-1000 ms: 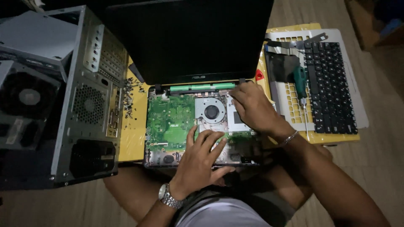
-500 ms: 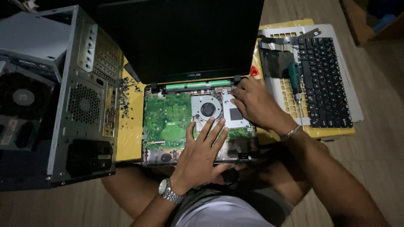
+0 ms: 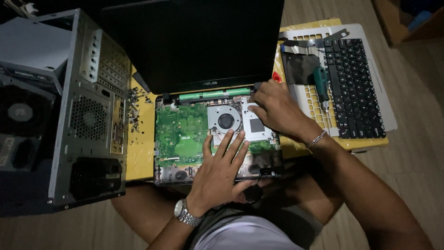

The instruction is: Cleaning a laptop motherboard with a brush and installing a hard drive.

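Note:
An opened laptop base (image 3: 162, 173) lies on a yellow table (image 3: 138, 153), its green motherboard (image 3: 180, 132) and round cooling fan (image 3: 225, 120) exposed, the dark screen (image 3: 194, 41) tilted up behind. My left hand (image 3: 222, 169), wristwatch on the wrist, rests flat with spread fingers on the board just below the fan. My right hand (image 3: 275, 109), a bracelet on its wrist, has its fingertips curled at the upper right corner of the base, beside the silver heatsink plate (image 3: 256, 127) and the hinge. What the fingertips pinch is hidden.
A grey desktop computer case (image 3: 69, 106) stands at the left, with loose screws (image 3: 134, 109) beside it. At the right lies the removed laptop keyboard cover (image 3: 356, 88), a green-handled screwdriver (image 3: 320, 83) and a dark flat part (image 3: 300, 67) on it. Wooden floor surrounds the table.
My right hand has stayed at the base's upper right corner near the hinge. My left hand has spread flatter under the fan. The camera has shifted slightly.

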